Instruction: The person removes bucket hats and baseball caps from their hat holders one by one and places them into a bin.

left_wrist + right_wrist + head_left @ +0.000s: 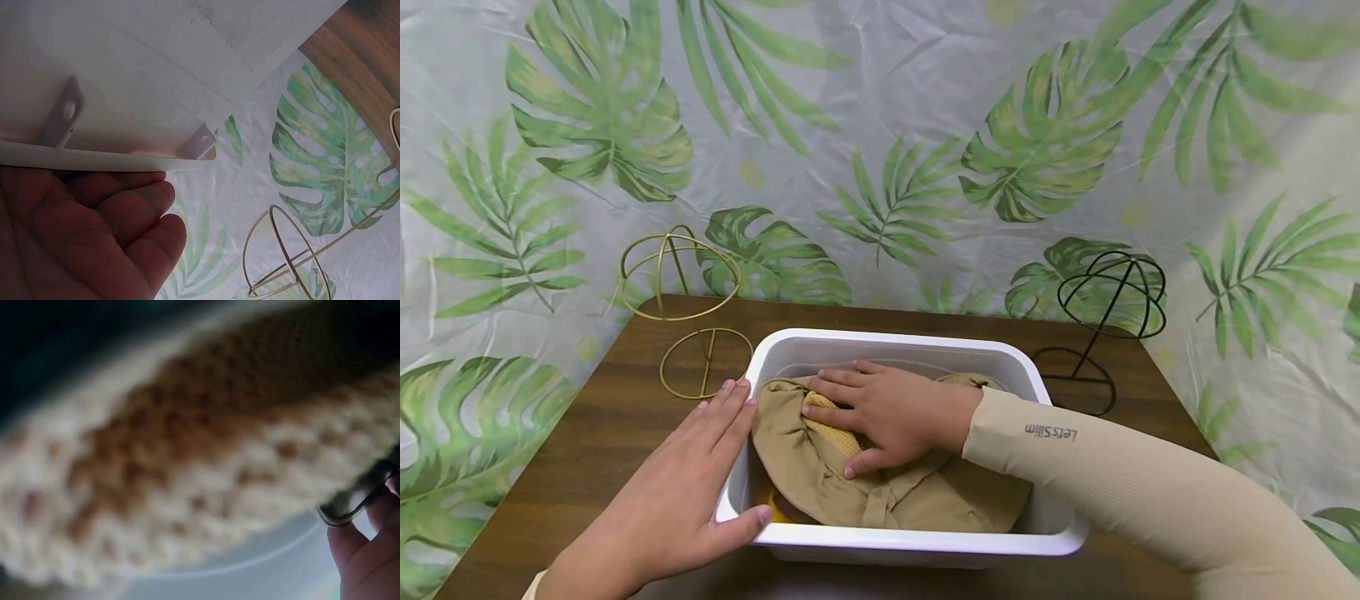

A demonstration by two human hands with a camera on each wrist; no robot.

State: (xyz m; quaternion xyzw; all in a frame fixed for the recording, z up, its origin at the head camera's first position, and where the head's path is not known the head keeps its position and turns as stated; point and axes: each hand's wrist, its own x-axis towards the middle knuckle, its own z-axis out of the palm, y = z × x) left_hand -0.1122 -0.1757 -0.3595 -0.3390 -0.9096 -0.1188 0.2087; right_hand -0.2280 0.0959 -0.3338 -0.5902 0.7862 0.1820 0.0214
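Observation:
A tan fabric hat (pixel 820 467) with a yellow woven part (pixel 833 429) lies inside a white plastic tub (pixel 917 540). My right hand (pixel 880 408) rests on the hat with fingers spread over the woven part, palm down. Coarse knit fills the right wrist view up close, with the right fingers (pixel 369 556) at its edge. My left hand (pixel 688 483) lies along the tub's left rim, fingers straight and thumb over the near corner. From below, the left fingers (pixel 134 203) show just under the rim. A small yellow thing (pixel 777 507) peeks out beneath the hat.
On the brown wooden table (pixel 602 442) a gold wire hat stand (pixel 681 275) is at the back left. A black wire hat stand (pixel 1112 296) is at the back right. Behind the table hangs a leaf-print cloth (pixel 895 100).

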